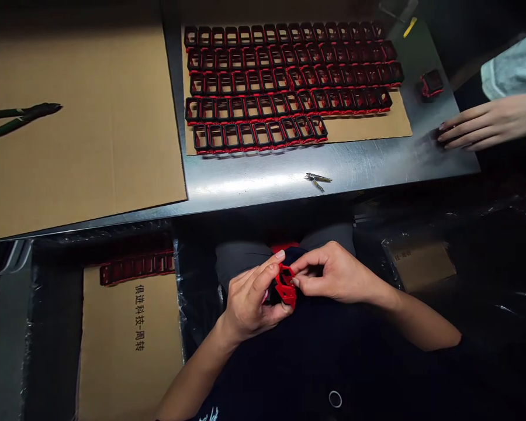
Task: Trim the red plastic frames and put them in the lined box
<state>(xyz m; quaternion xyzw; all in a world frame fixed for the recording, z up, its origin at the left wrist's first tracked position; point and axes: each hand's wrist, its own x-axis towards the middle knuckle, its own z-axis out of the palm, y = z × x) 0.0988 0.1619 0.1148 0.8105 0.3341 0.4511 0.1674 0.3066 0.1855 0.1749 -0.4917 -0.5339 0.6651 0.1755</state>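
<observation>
Over my lap, my left hand [249,298] grips a small red and black plastic frame part [284,286], with thumb and fingers closed round it. My right hand [333,272] pinches the same part from the right side. Both hands sit below the front edge of the metal table [263,175]. On the table, several rows of matching red and black frames [289,82] lie on a cardboard sheet [377,123].
Another person's hand [482,123] rests on the table at the right, near a single loose frame [430,83]. Green-handled pliers [17,117] lie on a large cardboard sheet at the left. Small metal tweezers [318,178] sit near the table edge. A carton with more frames [135,266] stands lower left.
</observation>
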